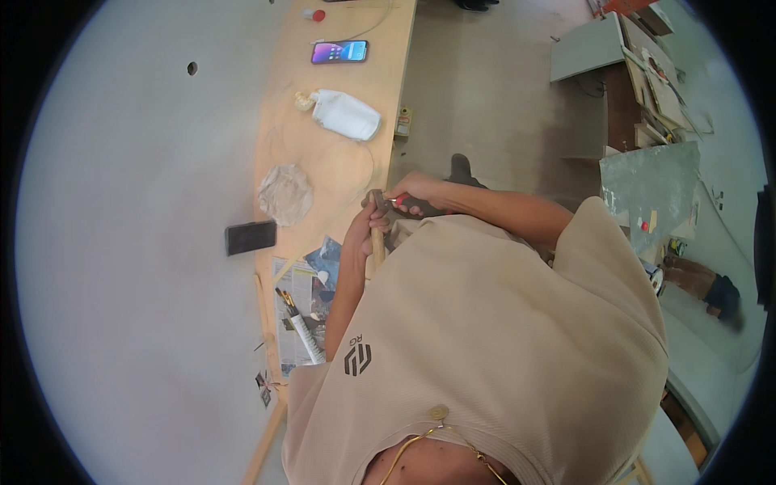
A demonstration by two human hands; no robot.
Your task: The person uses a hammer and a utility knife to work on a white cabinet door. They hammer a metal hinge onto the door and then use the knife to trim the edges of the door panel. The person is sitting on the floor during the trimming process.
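At the table's edge, in front of my body, my left hand [373, 224] is closed around a hammer [377, 247]. Its pale wooden handle points down toward my shirt, and its dark metal head sits at the top of my grip. Close beside it, my right hand [419, 191] is wrapped around a hand tool with a red and black grip [406, 203]. The short metal end of that tool meets the hammer's head or lies just next to it. Whether it is a screwdriver or pliers, I cannot tell.
Along the wooden table [343, 171] lie a lit phone [339, 52], a white bottle-shaped container [347, 115], a crumpled clear bag [285, 195] and a dark phone [250, 238]. Brushes [287, 301] rest on newspaper [296, 279]. Boards [651, 77] lean at the right.
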